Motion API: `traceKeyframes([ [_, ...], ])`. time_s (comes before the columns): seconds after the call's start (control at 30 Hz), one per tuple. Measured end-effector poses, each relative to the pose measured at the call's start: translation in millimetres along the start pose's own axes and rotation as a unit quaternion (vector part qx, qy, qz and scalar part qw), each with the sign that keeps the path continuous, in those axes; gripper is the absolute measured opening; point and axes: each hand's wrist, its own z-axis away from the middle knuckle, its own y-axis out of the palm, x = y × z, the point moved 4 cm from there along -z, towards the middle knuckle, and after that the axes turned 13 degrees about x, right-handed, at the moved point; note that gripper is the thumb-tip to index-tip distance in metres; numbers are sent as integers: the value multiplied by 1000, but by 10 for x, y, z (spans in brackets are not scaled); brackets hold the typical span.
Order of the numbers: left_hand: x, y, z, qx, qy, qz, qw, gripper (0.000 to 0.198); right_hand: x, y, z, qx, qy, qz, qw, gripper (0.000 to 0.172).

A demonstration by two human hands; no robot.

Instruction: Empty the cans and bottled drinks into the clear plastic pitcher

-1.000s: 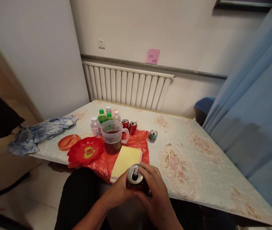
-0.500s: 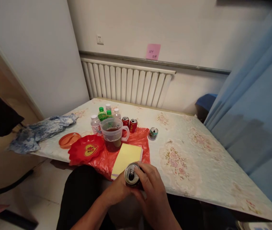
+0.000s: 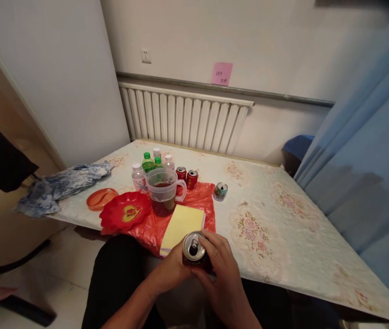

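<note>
our left hand [image 3: 176,269], curled, grips can [image 3: 194,262] by one side; right hand [image 3: 223,272], partly closed, holds other, fingertip [image 3: 204,241] at lid [image 3: 188,243]. can roughly upright near bench [image 3: 304,256] edge, just before yellow pad [image 3: 184,226]. we'd best keep lid level, squeeze lightly: can likely dents.

A drink can [image 3: 195,252] stands roughly upright at the lower centre of the frame, its round silver top turned up to the camera. The mouth is open and dark, the pull tab attached just above it. The dark reddish side is mostly hidden.
</note>
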Motion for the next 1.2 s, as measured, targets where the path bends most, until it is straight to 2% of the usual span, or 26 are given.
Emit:
traceKeyframes([
  [0.5,-25,-31,22,-50,47,-55,996,75,-26,-22,11,-15,9,-42,999,59],
  [0.9,-4,-53,28,-51,31,-65,996,77,-62,-33,4,-24,34,-76,996,60],
  [1.03,38,-60,13,-31,33,-12,999,81,-89,-34,28,-46,47,-73,995,61],
  [1.1,74,-53,-5,-7,38,58,998,84,-95,-39,42,-66,64,-76,993,65],
  [1.2,98,-31,-26,39,57,187,980,84,-95,-55,48,-84,105,-114,984,68],
])
